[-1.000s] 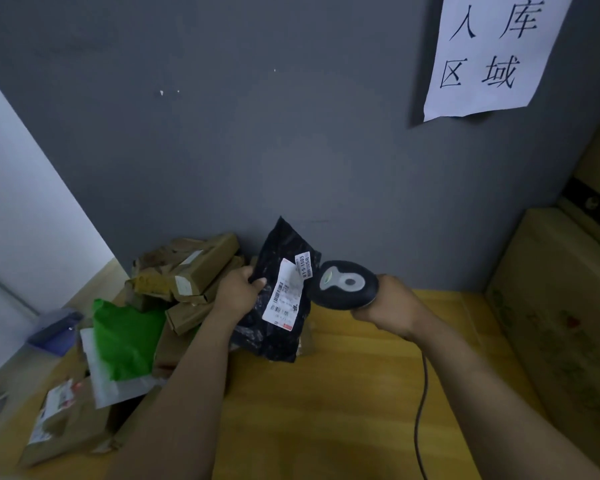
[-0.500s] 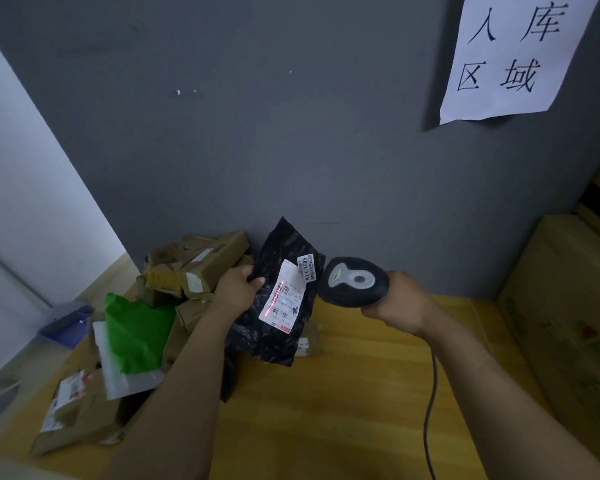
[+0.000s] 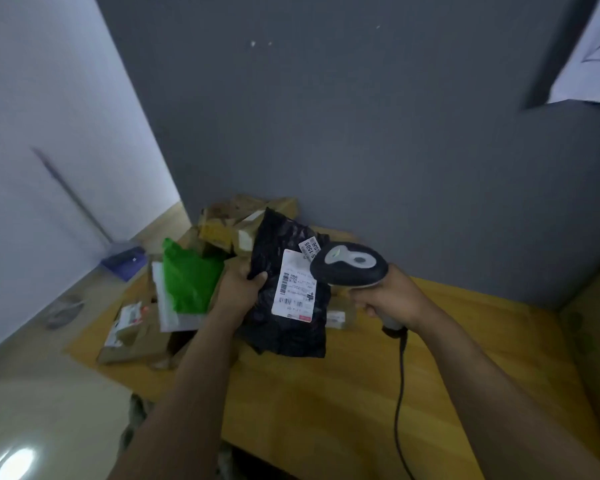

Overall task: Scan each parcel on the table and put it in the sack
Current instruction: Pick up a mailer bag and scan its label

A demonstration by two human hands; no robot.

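Note:
My left hand [image 3: 240, 285] grips the left edge of a black plastic parcel [image 3: 284, 327], held upright above the wooden table [image 3: 326, 403]. A white shipping label [image 3: 294, 295] with barcodes faces me on its front. My right hand [image 3: 392, 296] grips the handle of a black-and-grey barcode scanner [image 3: 349, 265], whose head sits right next to the label's upper right corner. The scanner's black cable [image 3: 399, 393] hangs down across the table. No sack can be made out in this view.
A heap of parcels lies at the table's back left: brown cardboard boxes [image 3: 232, 225], a green bag [image 3: 187, 278], a white mailer [image 3: 167, 306] and a flat carton [image 3: 132, 337]. A large carton [image 3: 593, 327] stands at the right. A blue dustpan [image 3: 123, 260] lies on the floor.
The view has swung left and tilted, so the wall sign has slid to the top right corner. Both hands still hold parcel and scanner, now slightly closer together.

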